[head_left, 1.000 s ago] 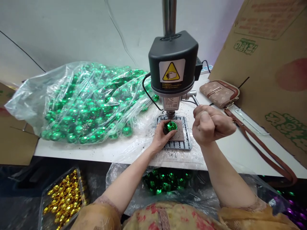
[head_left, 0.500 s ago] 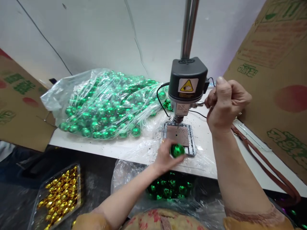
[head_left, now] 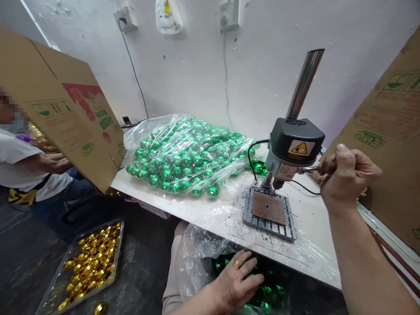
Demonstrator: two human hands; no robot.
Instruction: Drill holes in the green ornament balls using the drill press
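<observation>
My left hand (head_left: 234,280) reaches palm down over a clear plastic bag (head_left: 198,245) of shiny green balls (head_left: 274,292) below the table edge. Its fingers are apart and a ring shows on one; the palm side is hidden. My right hand (head_left: 349,177) is closed around the feed lever (head_left: 309,170) of a small bench drill press (head_left: 295,140) with a black motor cover. Under the drill, a brown square board (head_left: 269,208) with a dark hole lies on the slotted metal base (head_left: 291,232). No ball rests on the board.
A large clear bag of green balls (head_left: 187,162) lies on the white table, left of the drill. Dark shavings surround the base. Cardboard boxes (head_left: 70,113) flank the table. A tray of gold balls (head_left: 93,262) sits lower left. Another person (head_left: 29,170) is at far left.
My left hand has moved from the drill base down to the lap bag, and the green ball it held is no longer visible in it. My right hand stays on the lever. The view has swung left.
</observation>
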